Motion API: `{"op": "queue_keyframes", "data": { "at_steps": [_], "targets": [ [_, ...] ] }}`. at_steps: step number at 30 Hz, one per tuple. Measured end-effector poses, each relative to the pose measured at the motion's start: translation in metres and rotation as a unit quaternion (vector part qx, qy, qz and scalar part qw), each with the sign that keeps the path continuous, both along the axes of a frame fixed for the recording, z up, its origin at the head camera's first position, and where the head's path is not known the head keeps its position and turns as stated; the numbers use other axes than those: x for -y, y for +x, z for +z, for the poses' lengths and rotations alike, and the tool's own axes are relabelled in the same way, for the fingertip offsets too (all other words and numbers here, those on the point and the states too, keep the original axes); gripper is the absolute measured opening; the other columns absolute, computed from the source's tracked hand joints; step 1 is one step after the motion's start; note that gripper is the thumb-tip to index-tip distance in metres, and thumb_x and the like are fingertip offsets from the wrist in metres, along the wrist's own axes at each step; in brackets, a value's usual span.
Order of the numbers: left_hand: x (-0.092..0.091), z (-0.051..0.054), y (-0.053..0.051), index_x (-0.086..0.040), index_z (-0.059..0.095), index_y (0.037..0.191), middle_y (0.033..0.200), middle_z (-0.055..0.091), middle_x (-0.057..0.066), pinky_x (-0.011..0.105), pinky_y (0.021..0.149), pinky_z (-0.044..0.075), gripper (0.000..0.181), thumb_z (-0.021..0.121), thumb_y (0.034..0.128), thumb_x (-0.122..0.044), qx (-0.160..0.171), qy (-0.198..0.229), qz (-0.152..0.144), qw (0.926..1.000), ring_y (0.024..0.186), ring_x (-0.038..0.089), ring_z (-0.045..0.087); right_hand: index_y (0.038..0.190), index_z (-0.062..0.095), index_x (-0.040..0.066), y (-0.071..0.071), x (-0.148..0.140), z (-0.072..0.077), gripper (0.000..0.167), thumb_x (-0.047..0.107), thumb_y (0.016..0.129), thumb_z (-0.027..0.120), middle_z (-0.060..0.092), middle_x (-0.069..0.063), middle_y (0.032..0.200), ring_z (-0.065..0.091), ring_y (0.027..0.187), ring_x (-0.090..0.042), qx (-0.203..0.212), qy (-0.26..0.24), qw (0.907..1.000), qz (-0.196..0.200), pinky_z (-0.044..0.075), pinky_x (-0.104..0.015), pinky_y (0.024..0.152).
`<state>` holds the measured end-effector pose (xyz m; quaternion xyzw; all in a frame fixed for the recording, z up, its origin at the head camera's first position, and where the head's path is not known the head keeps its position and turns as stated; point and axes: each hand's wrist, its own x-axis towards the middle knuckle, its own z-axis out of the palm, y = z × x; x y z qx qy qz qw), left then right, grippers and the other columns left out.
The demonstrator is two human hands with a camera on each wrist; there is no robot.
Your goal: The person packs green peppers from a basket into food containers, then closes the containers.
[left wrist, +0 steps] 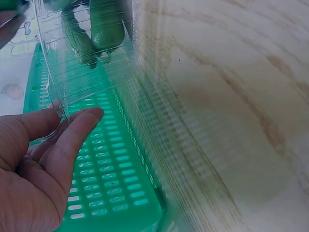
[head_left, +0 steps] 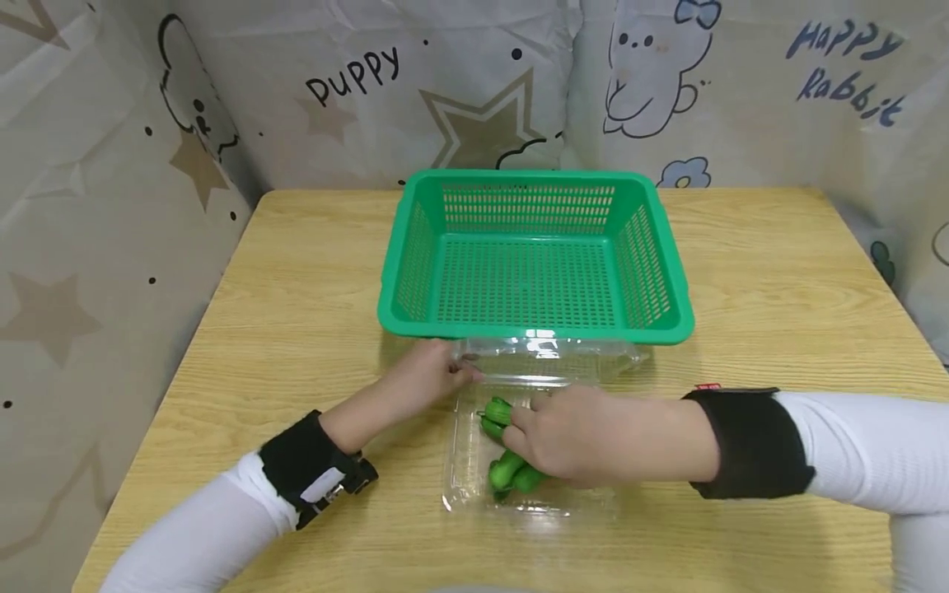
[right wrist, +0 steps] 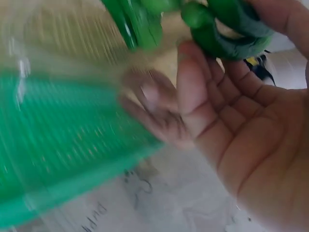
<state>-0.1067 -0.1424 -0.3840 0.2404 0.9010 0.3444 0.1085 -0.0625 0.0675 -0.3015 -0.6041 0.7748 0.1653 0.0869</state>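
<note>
A clear plastic clamshell box (head_left: pixel 461 486) lies with its lid (head_left: pixel 541 362) raised against the basket. Several long green peppers (head_left: pixel 504 473) are in the box. Through its clear wall, the left wrist view shows a wrinkled pepper (left wrist: pixel 79 41) beside a smoother one (left wrist: pixel 107 34). My left hand (head_left: pixel 423 380) pinches the left edge of the plastic near the hinge, between thumb and fingers (left wrist: pixel 79 128). Over the box, my right hand (head_left: pixel 586 432) has its fingers curled round green peppers (right wrist: pixel 224 36). The hand hides part of the box and its contents in the head view.
A green slotted basket (head_left: pixel 537 328) stands directly behind the box on the wooden table (head_left: pixel 296 305), with nothing visible inside it. A printed cloth (head_left: pixel 474 107) hangs behind the table and along its left side.
</note>
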Motion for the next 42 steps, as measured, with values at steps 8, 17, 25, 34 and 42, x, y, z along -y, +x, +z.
{"op": "queue_keyframes", "data": {
  "at_steps": [8,17,25,34,42],
  "targets": [
    [0.000,0.001,0.002,-0.002,0.067,0.109,0.093,0.071,0.009,0.018,0.067,0.053,0.024,0.068,0.0852,-0.007,0.008,0.006,-0.008,0.9999,0.081,0.017,0.068,0.092,0.053,0.012,-0.003,-0.004,-0.025,0.039,0.047,0.083,0.068,0.052,0.004,0.076,0.051,0.061,-0.009,-0.014,-0.035,0.9992,-0.015,0.048,-0.019,0.048],
    [0.003,0.001,0.002,-0.002,0.067,0.111,0.090,0.071,0.008,0.018,0.065,0.052,0.027,0.069,0.0844,-0.007,0.003,0.016,-0.006,0.9998,0.077,0.014,0.066,0.094,0.055,0.013,-0.008,-0.006,-0.021,0.043,0.047,0.077,0.073,0.059,0.004,0.083,0.058,0.070,-0.010,-0.018,-0.069,0.9974,0.002,0.054,-0.021,0.062],
    [0.002,-0.004,0.003,-0.001,0.067,0.109,0.088,0.071,0.009,0.017,0.062,0.052,0.026,0.069,0.0842,-0.007,0.000,0.032,-0.012,0.9994,0.073,0.014,0.065,0.091,0.063,0.011,-0.018,-0.020,0.004,0.018,0.016,0.095,0.047,0.064,0.001,0.085,0.058,0.076,-0.015,-0.156,-0.277,0.9336,0.165,0.051,-0.024,0.070],
    [0.005,-0.003,0.004,-0.006,0.064,0.118,0.094,0.072,0.009,0.017,0.055,0.049,0.033,0.068,0.0851,-0.008,-0.002,0.027,-0.017,0.9995,0.067,0.009,0.061,0.080,0.064,0.001,-0.043,-0.045,0.034,0.024,0.014,0.097,0.053,0.066,-0.005,0.073,0.060,0.063,-0.018,-0.132,-0.499,0.8411,0.162,0.053,-0.029,0.056],
    [0.004,-0.001,0.005,-0.004,0.061,0.121,0.098,0.071,0.013,0.017,0.061,0.052,0.036,0.067,0.0853,-0.004,0.029,0.045,-0.007,0.9985,0.082,0.018,0.068,0.077,0.062,0.008,-0.055,-0.075,0.030,0.041,0.043,0.095,0.052,0.062,0.001,0.067,0.054,0.054,-0.009,-0.020,-0.470,0.8812,0.048,0.047,-0.020,0.045]
  ]
}}
